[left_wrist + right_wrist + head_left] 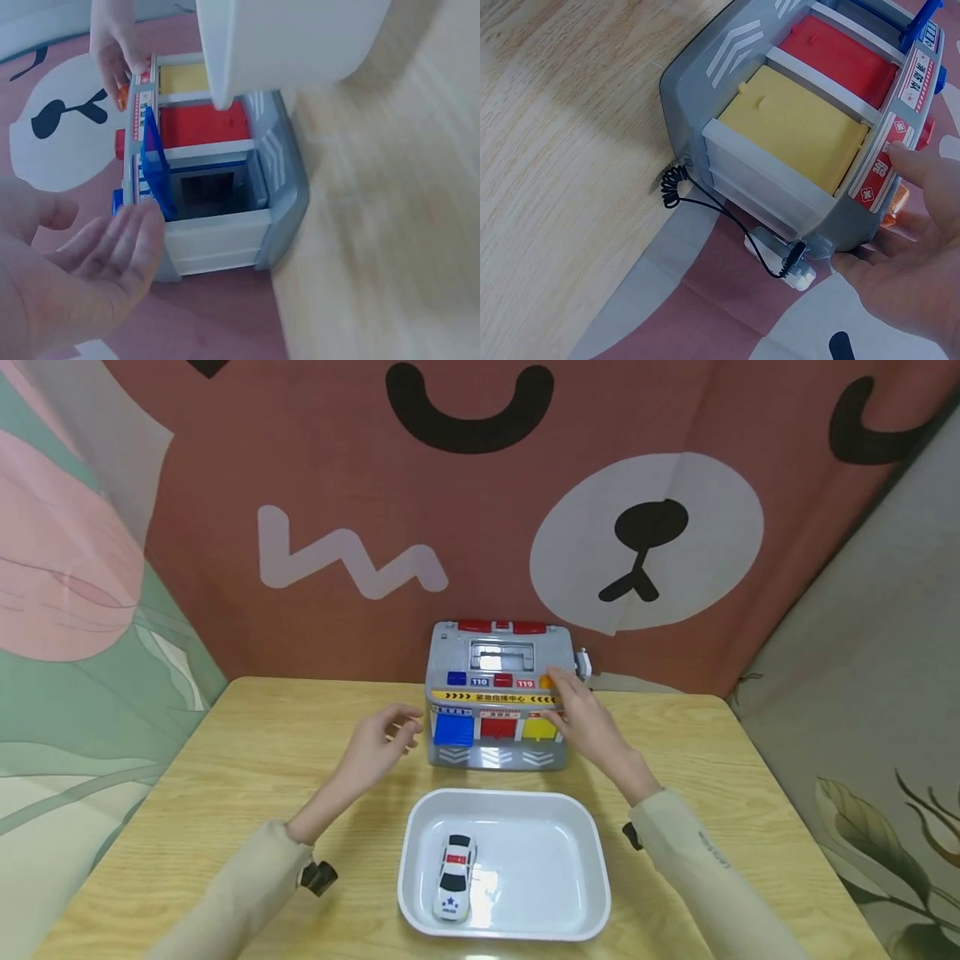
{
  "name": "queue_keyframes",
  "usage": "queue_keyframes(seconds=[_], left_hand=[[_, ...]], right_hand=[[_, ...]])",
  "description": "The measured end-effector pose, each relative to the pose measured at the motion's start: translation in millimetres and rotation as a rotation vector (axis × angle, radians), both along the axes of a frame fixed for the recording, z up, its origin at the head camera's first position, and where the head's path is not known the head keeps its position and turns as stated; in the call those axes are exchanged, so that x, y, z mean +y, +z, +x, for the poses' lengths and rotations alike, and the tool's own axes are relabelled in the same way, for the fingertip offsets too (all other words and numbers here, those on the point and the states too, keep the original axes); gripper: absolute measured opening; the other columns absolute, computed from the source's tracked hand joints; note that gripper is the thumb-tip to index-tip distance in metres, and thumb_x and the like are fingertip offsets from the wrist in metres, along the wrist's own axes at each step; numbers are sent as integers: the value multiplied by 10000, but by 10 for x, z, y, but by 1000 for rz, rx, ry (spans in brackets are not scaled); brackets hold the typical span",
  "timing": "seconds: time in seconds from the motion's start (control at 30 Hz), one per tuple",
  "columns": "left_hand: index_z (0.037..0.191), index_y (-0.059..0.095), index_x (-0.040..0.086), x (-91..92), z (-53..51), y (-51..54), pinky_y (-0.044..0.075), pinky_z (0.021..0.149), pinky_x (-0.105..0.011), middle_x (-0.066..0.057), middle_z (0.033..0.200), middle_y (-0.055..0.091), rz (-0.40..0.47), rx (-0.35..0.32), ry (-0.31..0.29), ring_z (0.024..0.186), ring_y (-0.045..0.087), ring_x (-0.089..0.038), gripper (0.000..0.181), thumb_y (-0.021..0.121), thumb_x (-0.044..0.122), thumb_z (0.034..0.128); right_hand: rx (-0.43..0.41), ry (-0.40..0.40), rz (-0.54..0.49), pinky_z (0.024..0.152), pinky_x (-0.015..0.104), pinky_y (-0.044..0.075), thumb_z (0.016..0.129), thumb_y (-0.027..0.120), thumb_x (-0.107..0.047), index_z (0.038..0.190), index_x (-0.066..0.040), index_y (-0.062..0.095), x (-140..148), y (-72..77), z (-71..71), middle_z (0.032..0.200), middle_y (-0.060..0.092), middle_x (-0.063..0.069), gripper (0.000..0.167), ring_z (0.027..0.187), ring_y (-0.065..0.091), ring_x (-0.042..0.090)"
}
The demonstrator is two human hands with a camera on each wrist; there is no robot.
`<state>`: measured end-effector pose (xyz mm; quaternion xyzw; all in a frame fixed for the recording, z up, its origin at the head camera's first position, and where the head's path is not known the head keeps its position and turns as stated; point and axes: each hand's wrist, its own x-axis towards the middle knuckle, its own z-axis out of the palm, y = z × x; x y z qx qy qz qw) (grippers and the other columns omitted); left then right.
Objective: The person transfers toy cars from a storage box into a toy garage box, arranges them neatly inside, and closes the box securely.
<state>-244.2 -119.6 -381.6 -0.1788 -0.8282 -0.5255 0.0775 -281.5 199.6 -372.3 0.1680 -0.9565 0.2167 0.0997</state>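
A grey toy garage (497, 758) stands on the table, with red (838, 61) and yellow (795, 127) doors closed. Its blue door (155, 166) is swung up, showing a dark bay behind it. My right hand (591, 720) grips the garage's upper right edge. In the right wrist view, that thumb lies on the front sign (883, 166) and the fingers reach over the top by the orange button (896, 205). Beside the blue door, my left hand (378, 745) hovers with loosely bent fingers and holds nothing; in the left wrist view its fingertips appear close to the door.
A white tray (536, 929) sits in front of the garage, with a white toy police car (454, 881) lying in its left part. A coiled black cord (673, 186) hangs at the garage's side near a small white piece (780, 259). Printed fabric (360, 635) hangs behind the table.
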Motion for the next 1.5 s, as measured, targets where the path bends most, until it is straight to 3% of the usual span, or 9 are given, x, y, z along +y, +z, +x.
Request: queue_keyframes(seconds=[0.17, 0.3, 0.43, 0.57, 0.73, 0.87, 1.03, 1.2, 1.5], left_hand=[[1149, 584, -96, -47, 107, -48, 579, 669, -412, -268, 920, 656, 129, -220, -80, 759, 679, -373, 218, 495, 16, 985], [1136, 572, -138, -63, 194, -75, 568, 714, -472, -237, 914, 668, 152, -379, -144, 767, 687, -339, 261, 504, 76, 1005], [1106, 586, -138, -13, 306, -38, 567, 714, -477, -184, 891, 682, 99, -503, -177, 752, 698, -293, 278, 488, 106, 1015], [1082, 605, -119, 77, 400, 16, 580, 663, -423, -160, 856, 691, 31, -582, -203, 717, 704, -276, 288, 464, 124, 1019], [1117, 581, -142, 200, 497, 55, 580, 590, -366, -190, 863, 686, -90, -668, -281, 691, 698, -283, 375, 471, 205, 1026], [1099, 599, -115, 301, 553, 50, 569, 536, -346, -162, 849, 669, -264, -708, -314, 659, 684, -273, 393, 525, 259, 1005], [912, 630, -53, 422, 599, -11, 549, 484, -325, -150, 752, 636, -440, -693, -353, 576, 662, -257, 362, 580, 301, 972], [738, 601, -17, 513, 633, -77, 519, 430, -297, -141, 649, 637, -526, -652, -390, 492, 640, -250, 357, 647, 280, 930], [791, 502, 40, 586, 677, -164, 490, 401, -253, -99, 644, 599, -629, -612, -379, 436, 613, -190, 297, 752, 193, 839]], right_hand=[[-5, -7, -5, 1068, 496, 331, 896, 703, -187, 1507, -50, 293, 15, 11, -2, 1528, 308, 183, 748, 1405, 259, 366], [-4, -10, -3, 1064, 499, 335, 904, 694, -196, 1507, -48, 291, 41, 5, -4, 1527, 310, 186, 740, 1408, 252, 371], [-12, -9, 6, 1064, 497, 335, 909, 687, -211, 1511, -52, 283, 60, 2, -6, 1530, 306, 185, 742, 1413, 241, 368], [-14, -3, 9, 1058, 505, 339, 912, 683, -207, 1507, -43, 284, 59, 12, -3, 1526, 306, 195, 734, 1410, 241, 380], [-11, -1, 37, 1054, 501, 347, 918, 675, -217, 1506, -40, 282, 44, 19, -11, 1524, 305, 199, 729, 1405, 251, 383], [-8, 1, 53, 1066, 498, 332, 919, 674, -222, 1509, -40, 277, 33, 11, -22, 1529, 297, 198, 734, 1407, 249, 380], [-14, 2, 57, 1068, 503, 328, 915, 680, -215, 1508, -35, 276, 23, -7, -18, 1526, 297, 205, 741, 1403, 255, 382], [-15, -1, 54, 1068, 508, 325, 910, 687, -208, 1509, -32, 272, 11, -10, -9, 1526, 295, 207, 750, 1402, 256, 384], [6, 11, 62, 1055, 515, 341, 917, 680, -208, 1506, -22, 269, 3, 9, 3, 1516, 302, 224, 742, 1388, 278, 395]])
